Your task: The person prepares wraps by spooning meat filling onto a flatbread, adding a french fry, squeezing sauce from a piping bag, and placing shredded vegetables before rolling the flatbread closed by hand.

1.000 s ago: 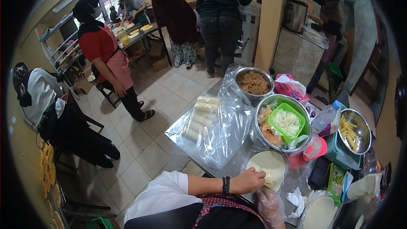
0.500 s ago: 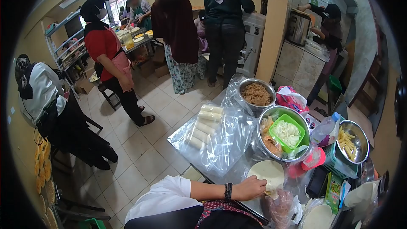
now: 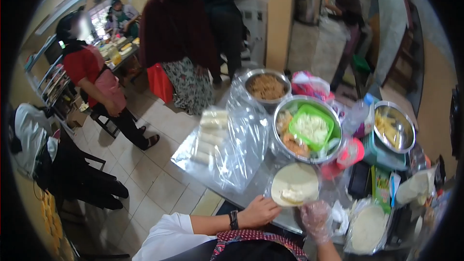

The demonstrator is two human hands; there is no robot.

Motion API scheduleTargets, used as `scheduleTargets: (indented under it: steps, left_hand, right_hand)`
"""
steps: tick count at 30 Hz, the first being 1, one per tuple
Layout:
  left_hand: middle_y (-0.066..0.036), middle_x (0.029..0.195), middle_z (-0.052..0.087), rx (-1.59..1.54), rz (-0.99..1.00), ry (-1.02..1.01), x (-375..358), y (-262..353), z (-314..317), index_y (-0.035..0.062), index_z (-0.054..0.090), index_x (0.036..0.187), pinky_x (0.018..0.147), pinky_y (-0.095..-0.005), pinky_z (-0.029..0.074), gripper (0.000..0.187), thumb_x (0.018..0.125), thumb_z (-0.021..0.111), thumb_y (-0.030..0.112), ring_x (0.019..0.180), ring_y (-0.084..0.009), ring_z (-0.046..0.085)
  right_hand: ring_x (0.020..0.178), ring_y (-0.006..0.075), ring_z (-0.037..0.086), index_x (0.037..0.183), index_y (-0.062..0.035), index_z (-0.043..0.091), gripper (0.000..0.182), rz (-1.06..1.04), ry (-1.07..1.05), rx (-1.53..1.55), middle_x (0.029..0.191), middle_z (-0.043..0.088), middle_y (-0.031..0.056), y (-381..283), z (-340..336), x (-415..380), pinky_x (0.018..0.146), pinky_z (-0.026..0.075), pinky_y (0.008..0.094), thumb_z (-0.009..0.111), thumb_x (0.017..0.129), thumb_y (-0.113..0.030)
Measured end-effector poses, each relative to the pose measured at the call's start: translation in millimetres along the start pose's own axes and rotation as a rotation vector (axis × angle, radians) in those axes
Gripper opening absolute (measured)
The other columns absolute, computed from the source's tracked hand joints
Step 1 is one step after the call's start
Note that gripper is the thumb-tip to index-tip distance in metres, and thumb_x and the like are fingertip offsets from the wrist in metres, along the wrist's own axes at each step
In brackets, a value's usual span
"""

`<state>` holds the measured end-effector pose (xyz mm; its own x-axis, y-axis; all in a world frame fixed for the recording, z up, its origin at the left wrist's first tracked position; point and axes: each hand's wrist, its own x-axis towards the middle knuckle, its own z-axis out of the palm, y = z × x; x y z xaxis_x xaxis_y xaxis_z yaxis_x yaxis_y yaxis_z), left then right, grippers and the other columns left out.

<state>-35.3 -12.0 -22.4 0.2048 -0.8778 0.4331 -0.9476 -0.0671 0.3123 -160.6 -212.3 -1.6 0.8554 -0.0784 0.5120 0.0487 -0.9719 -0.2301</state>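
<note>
A round, pale wrapper (image 3: 303,178) lies on the metal table, with a strip of creamy-white filling (image 3: 293,195) across its near part. My left hand (image 3: 260,211), bare with a dark bracelet at the wrist, has its fingers closed at the wrapper's near left edge. At the near right edge is my right hand (image 3: 316,218), in a clear plastic glove, its fingers curled against the wrapper. Motion blur softens both sets of fingertips. To the right, a stack of round wrappers (image 3: 368,228) sits in clear plastic.
White rolls (image 3: 209,137) rest on plastic sheeting at the left. Beyond the wrapper stand a steel bowl with a green tub (image 3: 333,123), a bowl of brown filling (image 3: 266,87) and a bowl of yellow pieces (image 3: 389,128). A pink cup (image 3: 352,152) is nearby. Several people stand behind.
My left hand has drawn back from over the wrapper to its near left edge. My gloved right hand has come up to the near right edge. Filling now shows, and the view has shifted.
</note>
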Motion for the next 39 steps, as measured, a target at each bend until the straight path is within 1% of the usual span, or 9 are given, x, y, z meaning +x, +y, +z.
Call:
scheduleTargets:
  steps: [5, 9, 13, 18, 22, 26, 28, 31, 39]
  left_hand:
    - [0.001, 0.079, 0.051, 0.037, -0.021, -0.023, 3, 3, 4, 0.0107, 0.06, 0.09, 0.07, -0.0321, 0.035, 0.016, 0.076, 0.055, 0.015, 0.079, -0.0152, 0.052]
    - [0.0, 0.079, 0.05, 0.142, 0.068, 0.03, 11, 1, 2, 0.0124, 0.06, 0.085, 0.07, -0.0326, 0.035, 0.012, 0.073, 0.057, 0.015, 0.078, -0.0149, 0.053]
    - [-0.003, 0.079, 0.049, 0.079, 0.111, -0.008, 12, 11, -5, 0.0114, 0.053, 0.074, 0.069, -0.034, 0.036, 0.008, 0.073, 0.059, 0.016, 0.078, -0.0177, 0.053]
    - [-0.004, 0.087, 0.056, -0.017, 0.003, -0.094, 13, 13, -13, 0.0087, 0.058, 0.087, 0.076, -0.036, 0.037, 0.014, 0.081, 0.062, 0.021, 0.085, -0.0189, 0.054]
    - [-0.002, 0.082, 0.057, -0.08, -0.207, 0.241, 35, 7, -14, 0.0108, 0.06, 0.09, 0.075, -0.0365, 0.035, 0.014, 0.079, 0.064, 0.019, 0.082, -0.0189, 0.055]
    - [-0.001, 0.08, 0.057, -0.185, -0.167, 0.072, 53, -12, -7, 0.0125, 0.061, 0.089, 0.074, -0.0365, 0.034, 0.012, 0.08, 0.065, 0.019, 0.081, -0.0192, 0.055]
    - [0.0, 0.079, 0.056, -0.185, -0.165, -0.013, 63, -14, -10, 0.0135, 0.062, 0.088, 0.074, -0.0362, 0.033, 0.01, 0.08, 0.065, 0.019, 0.082, -0.0192, 0.054]
    - [-0.002, 0.081, 0.056, -0.207, -0.158, -0.096, 67, -22, -13, 0.0124, 0.061, 0.089, 0.073, -0.0364, 0.033, 0.013, 0.079, 0.065, 0.021, 0.083, -0.0196, 0.054]
    - [-0.006, 0.084, 0.057, -0.202, -0.018, -0.141, 43, -4, -15, 0.01, 0.059, 0.087, 0.072, -0.0393, 0.038, 0.018, 0.075, 0.067, 0.02, 0.082, -0.0263, 0.055]
  right_hand:
    - [0.07, 0.0279, 0.057, 0.087, -0.0116, 0.058, 0.025, -0.019, -0.003, 0.011, 0.075, 0.058, 0.0074, -7, 2, -2, 0.066, 0.045, 0.0425, 0.071, 0.066, -0.009]
    - [0.07, 0.0238, 0.056, 0.075, -0.0126, 0.06, 0.009, -0.012, 0.039, -0.037, 0.073, 0.057, 0.0051, 2, 3, 13, 0.064, 0.043, 0.0396, 0.065, 0.068, -0.017]
    - [0.073, 0.0288, 0.059, 0.073, -0.0082, 0.064, 0.009, 0.148, -0.198, -0.025, 0.072, 0.061, 0.0111, -6, -12, 28, 0.07, 0.047, 0.0407, 0.067, 0.074, -0.017]
    - [0.072, 0.028, 0.059, 0.074, -0.0069, 0.063, 0.01, 0.076, -0.123, 0.019, 0.074, 0.059, 0.0092, -8, -23, 30, 0.065, 0.048, 0.0407, 0.071, 0.07, -0.01]
    - [0.079, 0.0206, 0.057, 0.076, -0.0158, 0.062, 0.012, 0.065, -0.087, -0.05, 0.074, 0.055, 0.0019, 0, -10, 20, 0.065, 0.046, 0.0367, 0.066, 0.066, -0.021]
    - [0.076, 0.0217, 0.057, 0.076, -0.0148, 0.063, 0.012, 0.208, -0.076, 0.099, 0.076, 0.057, 0.0029, 4, -4, 20, 0.064, 0.046, 0.0374, 0.067, 0.065, -0.018]
    - [0.07, 0.0289, 0.057, 0.083, -0.0074, 0.059, 0.023, 0.191, 0.058, 0.042, 0.074, 0.057, 0.008, -4, -9, 25, 0.064, 0.045, 0.0404, 0.075, 0.067, -0.011]
    - [0.07, 0.0283, 0.056, 0.086, -0.0085, 0.057, 0.029, 0.003, 0.127, 0.028, 0.077, 0.056, 0.0078, -5, -4, 6, 0.062, 0.045, 0.0398, 0.077, 0.065, -0.011]
    - [0.074, 0.0274, 0.058, 0.088, -0.0081, 0.058, 0.029, 0.118, 0.05, 0.112, 0.083, 0.057, 0.0084, 0, -15, -19, 0.064, 0.047, 0.0381, 0.076, 0.065, -0.007]
